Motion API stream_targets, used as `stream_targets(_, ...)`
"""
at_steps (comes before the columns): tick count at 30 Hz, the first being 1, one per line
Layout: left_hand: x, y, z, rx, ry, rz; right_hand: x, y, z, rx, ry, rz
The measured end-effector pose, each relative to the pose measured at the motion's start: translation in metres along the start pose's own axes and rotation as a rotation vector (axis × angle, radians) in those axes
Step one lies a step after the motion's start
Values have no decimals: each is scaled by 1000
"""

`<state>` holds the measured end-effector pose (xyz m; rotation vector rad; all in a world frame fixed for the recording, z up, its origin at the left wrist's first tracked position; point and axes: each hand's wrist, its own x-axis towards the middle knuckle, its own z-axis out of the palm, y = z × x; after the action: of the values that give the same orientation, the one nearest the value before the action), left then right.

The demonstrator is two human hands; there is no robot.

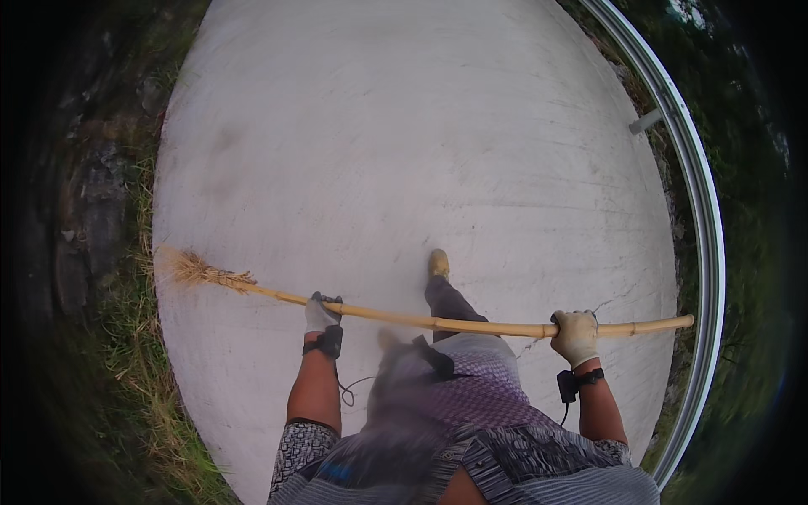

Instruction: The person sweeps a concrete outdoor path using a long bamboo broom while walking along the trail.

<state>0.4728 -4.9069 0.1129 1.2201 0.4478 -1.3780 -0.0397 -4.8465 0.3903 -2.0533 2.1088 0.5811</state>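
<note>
The left hand (pixel 321 314) and right hand (pixel 577 336) curl around the broom (pixel 467 326), over the road (pixel 404 151). Its straw end (pixel 194 268) is near the road's left edge; a metal rail (pixel 712 252) lines the right. The road is wide ahead. The shirt's blue mark (pixel 335 470) looks blurry.

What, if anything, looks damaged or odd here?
A thin, jagged dark line, apparently a crack, marks the pale road near the right hand, which grips the broom. It breaks an otherwise fairly even surface. Nothing else clearly stands out.
</note>
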Motion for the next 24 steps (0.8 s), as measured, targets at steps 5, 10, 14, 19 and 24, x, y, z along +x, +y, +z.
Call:
stream_targets(5, -5, -15, 63, 3, 94, 52, 88, 51, -7, -14, -73, -66)
stream_targets(10, -22, -40, 80, -83, 344, 8, 172, 91, -38, -35, -98, -187)
stream_targets(14, -31, -67, 85, -194, 403, -35, 246, 107, -79, -103, -86, -279)
stream_targets(19, -31, -83, 99, -339, 555, -153, 339, 84, -146, -211, 2, -417)
stream_targets(24, -7, -85, 126, -85, 347, -119, 409, 52, -205, -266, 119, -492)
